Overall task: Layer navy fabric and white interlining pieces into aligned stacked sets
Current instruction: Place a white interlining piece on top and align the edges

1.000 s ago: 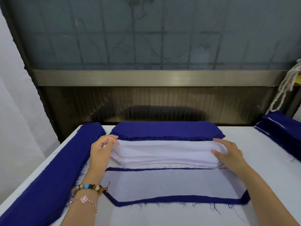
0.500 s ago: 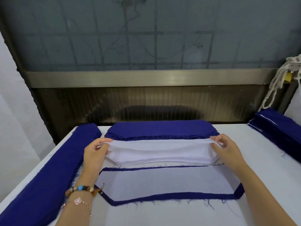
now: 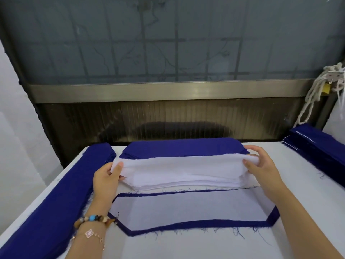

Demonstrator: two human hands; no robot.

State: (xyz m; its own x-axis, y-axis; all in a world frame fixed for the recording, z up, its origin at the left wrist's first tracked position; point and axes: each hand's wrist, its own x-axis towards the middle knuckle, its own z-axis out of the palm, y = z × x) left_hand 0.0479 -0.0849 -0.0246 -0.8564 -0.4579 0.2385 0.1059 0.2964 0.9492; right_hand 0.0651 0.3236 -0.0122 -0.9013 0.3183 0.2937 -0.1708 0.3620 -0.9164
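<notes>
A stack of white interlining pieces (image 3: 184,181) lies mid-table. Its top white piece (image 3: 183,162) is raised at both ends. My left hand (image 3: 105,179) pinches its left end and my right hand (image 3: 261,165) pinches its right end. In front of the stack lies a navy fabric piece (image 3: 196,224) with a white interlining piece (image 3: 186,206) laid on it, leaving a navy border all round. Behind the white stack sits a pile of navy fabric pieces (image 3: 183,146).
A long navy fabric pile (image 3: 50,208) runs along the table's left edge. Another navy pile (image 3: 317,146) with white layers in it sits at the right. The white table (image 3: 308,193) ends at a dark wall panel behind. White cord (image 3: 317,94) hangs at the upper right.
Both hands went from resting on the ends of the white stack to pinching the top white piece, and its ends have lifted off the stack.
</notes>
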